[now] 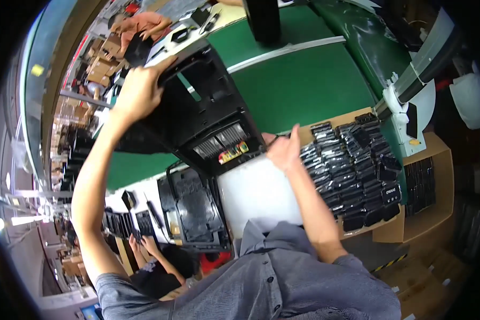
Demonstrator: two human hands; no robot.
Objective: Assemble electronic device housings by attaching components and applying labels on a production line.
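A large black plastic housing (197,114) is held up tilted in front of me, its hollow inside facing me. At its lower end sit a silvery finned part and a small circuit board (233,153) with yellow and red parts. My left hand (140,92) is closed over the housing's upper left edge. At the lower right corner, my right hand (284,151) has its fingers curled against the edge, around a dark piece that seems to belong to the housing, thumb sticking up. A white surface (253,192) lies below the housing.
Right of me, a cardboard tray (352,230) carries rows of black wrapped packs (346,165), beside an open carton (444,186). Another black housing (194,205) lies to the left. Beyond runs a green belt (304,80) with a metal rail. Co-workers sit at far left and lower left.
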